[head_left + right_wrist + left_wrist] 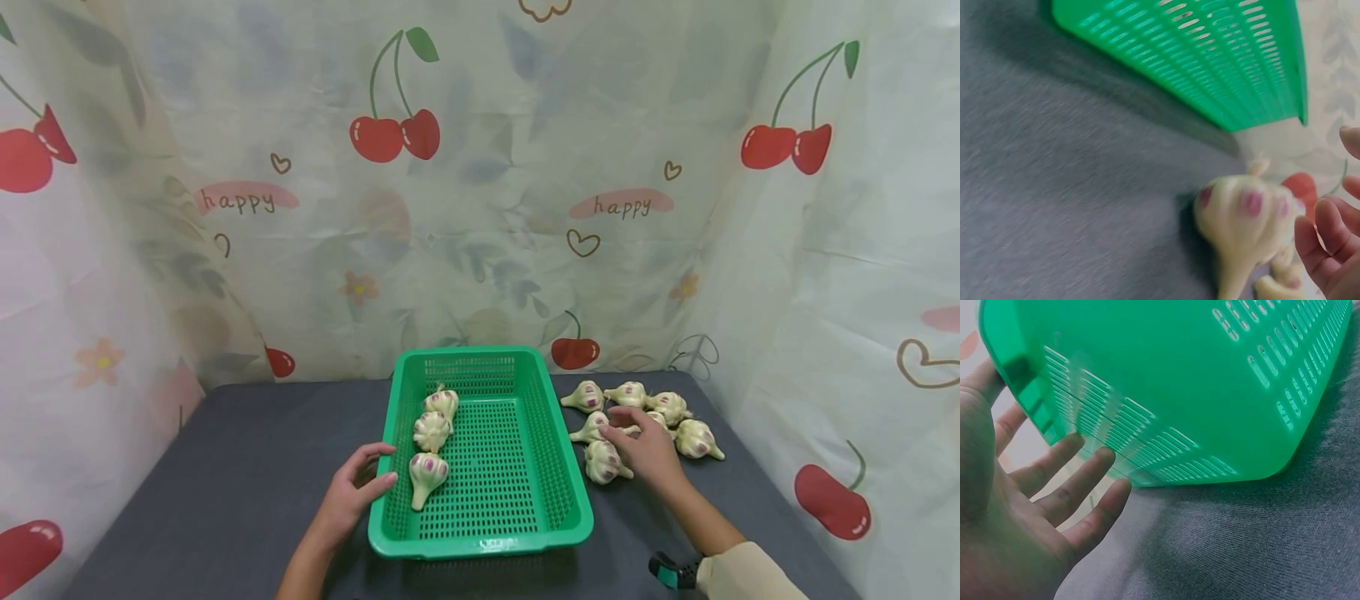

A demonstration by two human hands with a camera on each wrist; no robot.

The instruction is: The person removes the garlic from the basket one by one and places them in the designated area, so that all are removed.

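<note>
My left hand [351, 492] is at the left side of a green plastic basket [480, 546], thumb and index finger at the rim. The left wrist view shows its other fingers [1085, 481] fairly straight beside the slotted outer wall. My right hand [648, 446] hovers over a group of garlic bulbs to the right of the basket, fingertips close to one bulb [591, 427]. Its fingers [1329, 228] are loosely bent, with no bulb visible between them in the right wrist view. A purple-marked garlic bulb [1244, 215] lies just beside them. My hand partly hides bulbs behind it.
Inside the basket, 3 garlic bulbs [429, 475] lie in a row along the left wall. More garlic [697, 439] is spread over the dark table [247, 492]. A black and teal strap [671, 572] shows near my right sleeve. Printed curtains [480, 208] enclose the back and sides.
</note>
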